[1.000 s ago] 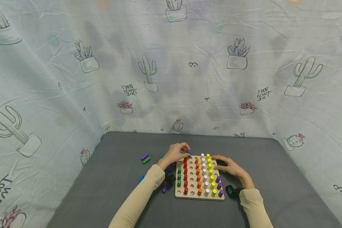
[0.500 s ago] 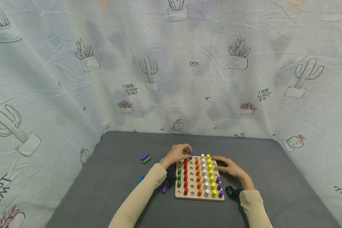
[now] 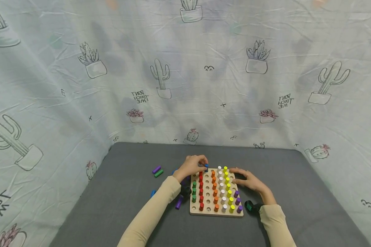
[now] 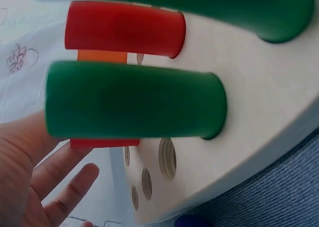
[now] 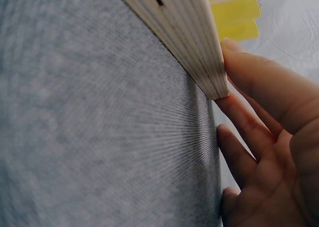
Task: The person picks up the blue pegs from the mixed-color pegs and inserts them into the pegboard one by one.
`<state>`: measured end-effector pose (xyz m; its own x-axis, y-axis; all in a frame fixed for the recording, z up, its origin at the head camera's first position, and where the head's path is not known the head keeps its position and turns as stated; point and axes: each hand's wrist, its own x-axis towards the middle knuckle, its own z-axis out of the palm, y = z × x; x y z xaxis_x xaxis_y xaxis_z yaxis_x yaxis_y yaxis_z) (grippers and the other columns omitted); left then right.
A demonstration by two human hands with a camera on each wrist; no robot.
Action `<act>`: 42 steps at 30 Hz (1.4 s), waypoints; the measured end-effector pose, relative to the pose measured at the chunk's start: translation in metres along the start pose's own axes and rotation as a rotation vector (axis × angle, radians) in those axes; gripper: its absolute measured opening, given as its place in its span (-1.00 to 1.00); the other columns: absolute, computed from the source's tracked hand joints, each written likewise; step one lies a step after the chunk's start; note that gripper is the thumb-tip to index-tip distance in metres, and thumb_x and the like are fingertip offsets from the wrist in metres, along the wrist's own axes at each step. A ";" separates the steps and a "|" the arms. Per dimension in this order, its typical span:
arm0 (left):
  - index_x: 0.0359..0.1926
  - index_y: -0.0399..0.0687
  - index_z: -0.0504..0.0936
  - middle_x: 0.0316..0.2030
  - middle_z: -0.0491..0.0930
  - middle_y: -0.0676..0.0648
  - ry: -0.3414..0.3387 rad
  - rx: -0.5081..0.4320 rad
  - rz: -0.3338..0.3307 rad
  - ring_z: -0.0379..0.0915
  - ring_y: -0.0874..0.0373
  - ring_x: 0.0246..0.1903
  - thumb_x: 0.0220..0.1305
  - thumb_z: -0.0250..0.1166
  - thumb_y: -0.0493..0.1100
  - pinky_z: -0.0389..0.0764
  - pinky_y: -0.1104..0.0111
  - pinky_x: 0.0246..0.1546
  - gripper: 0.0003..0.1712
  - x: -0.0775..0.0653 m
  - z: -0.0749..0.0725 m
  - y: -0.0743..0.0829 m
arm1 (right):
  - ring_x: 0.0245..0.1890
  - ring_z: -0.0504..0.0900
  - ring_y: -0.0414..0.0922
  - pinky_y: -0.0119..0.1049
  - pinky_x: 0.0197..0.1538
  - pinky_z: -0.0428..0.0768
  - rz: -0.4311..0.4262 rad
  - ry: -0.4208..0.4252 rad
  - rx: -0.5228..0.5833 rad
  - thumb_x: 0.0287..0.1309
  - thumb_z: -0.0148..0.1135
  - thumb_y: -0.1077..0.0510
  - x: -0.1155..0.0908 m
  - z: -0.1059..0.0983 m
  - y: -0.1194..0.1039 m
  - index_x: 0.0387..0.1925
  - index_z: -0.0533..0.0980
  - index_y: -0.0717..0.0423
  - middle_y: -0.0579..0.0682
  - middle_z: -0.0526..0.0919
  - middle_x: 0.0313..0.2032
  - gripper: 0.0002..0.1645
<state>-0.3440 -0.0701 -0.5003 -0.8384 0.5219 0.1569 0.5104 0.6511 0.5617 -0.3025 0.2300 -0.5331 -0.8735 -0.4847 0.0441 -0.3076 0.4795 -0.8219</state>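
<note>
A light wooden pegboard carries upright rows of coloured pegs. My left hand pinches a blue peg between thumb and fingertips, upright at the far end of the bare column of holes between the red and orange rows. In the left wrist view, a green peg and a red peg stand in front of the hand and hide its fingertips and the blue peg. My right hand holds the board's far right corner, thumb on the top edge and fingers along the side, near the yellow pegs.
Left of the board on the grey table lie loose pegs: a purple peg, a green peg, a blue peg and another purple peg. Others lie partly hidden under my left forearm. A patterned curtain hangs behind.
My left hand has shifted slightly right with the blue peg, which has gone from tilted near the hole to upright and a little lower. The right hand stays on the board.
</note>
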 end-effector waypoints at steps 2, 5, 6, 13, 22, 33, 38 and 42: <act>-0.15 0.00 0.58 -0.29 0.65 0.12 0.001 0.009 0.004 0.52 0.18 -0.19 0.20 0.28 -0.10 0.12 0.07 0.19 -0.80 0.001 0.000 0.000 | 0.35 -0.09 0.34 0.38 0.20 -0.40 0.002 0.003 0.001 0.15 0.22 0.16 0.000 0.000 -0.001 0.21 0.36 0.19 0.34 0.23 0.28 -0.42; -0.15 0.01 0.58 -0.29 0.65 0.12 -0.003 0.011 0.006 0.52 0.17 -0.19 0.20 0.28 -0.10 0.11 0.08 0.20 -0.80 0.001 -0.001 0.001 | 0.35 -0.09 0.35 0.38 0.20 -0.40 0.005 0.006 -0.016 0.17 0.20 0.18 0.001 0.000 -0.003 0.23 0.34 0.21 0.35 0.23 0.28 -0.41; -0.16 0.01 0.58 -0.29 0.65 0.12 -0.004 0.012 0.008 0.52 0.17 -0.19 0.20 0.28 -0.10 0.10 0.07 0.21 -0.81 0.001 -0.001 0.002 | 0.35 -0.09 0.35 0.38 0.20 -0.40 0.007 0.009 -0.020 0.17 0.19 0.19 0.000 0.000 -0.005 0.23 0.33 0.23 0.35 0.22 0.28 -0.42; -0.13 -0.01 0.57 -0.28 0.63 0.08 -0.006 -0.001 0.009 0.51 0.08 -0.16 0.19 0.29 -0.10 0.07 0.08 0.24 -0.77 0.000 -0.004 0.006 | 0.34 -0.13 0.39 0.38 0.20 -0.42 0.036 -0.006 0.000 0.18 0.17 0.24 -0.004 -0.003 -0.033 0.22 0.30 0.33 0.42 0.20 0.27 -0.42; -0.15 -0.01 0.59 -0.26 0.62 0.09 0.015 -0.007 0.010 0.51 0.09 -0.15 0.19 0.29 -0.11 0.10 0.04 0.19 -0.80 -0.001 -0.007 0.008 | 0.33 -0.13 0.39 0.37 0.21 -0.41 0.031 -0.015 0.017 0.17 0.18 0.24 -0.006 -0.006 -0.038 0.21 0.31 0.34 0.42 0.20 0.26 -0.42; -0.14 -0.02 0.60 -0.23 0.62 0.09 0.064 -0.024 0.028 0.51 0.13 -0.17 0.20 0.28 -0.09 0.12 -0.01 0.18 -0.78 -0.010 -0.010 0.002 | 0.34 -0.10 0.37 0.38 0.20 -0.41 -0.006 0.007 -0.020 0.18 0.18 0.20 0.002 0.000 -0.003 0.23 0.32 0.26 0.38 0.20 0.28 -0.42; -0.13 -0.04 0.59 -0.22 0.61 0.10 0.080 -0.044 0.027 0.50 0.10 -0.13 0.22 0.25 -0.06 0.10 -0.01 0.18 -0.76 -0.015 -0.012 -0.002 | 0.35 -0.08 0.34 0.38 0.20 -0.39 -0.004 0.005 -0.018 0.17 0.21 0.09 0.001 -0.001 0.004 0.22 0.36 0.15 0.34 0.21 0.29 -0.41; -0.14 -0.02 0.59 -0.23 0.60 0.11 0.095 -0.052 0.031 0.49 0.09 -0.12 0.24 0.23 -0.04 0.11 -0.01 0.17 -0.77 -0.020 -0.012 0.000 | 0.35 -0.09 0.33 0.37 0.21 -0.39 -0.003 0.006 -0.019 0.17 0.20 0.05 -0.001 -0.001 0.006 0.23 0.36 0.14 0.32 0.20 0.30 -0.40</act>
<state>-0.3293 -0.0874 -0.4938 -0.8378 0.4853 0.2501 0.5282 0.6044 0.5965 -0.3041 0.2338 -0.5377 -0.8748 -0.4818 0.0501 -0.3173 0.4919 -0.8107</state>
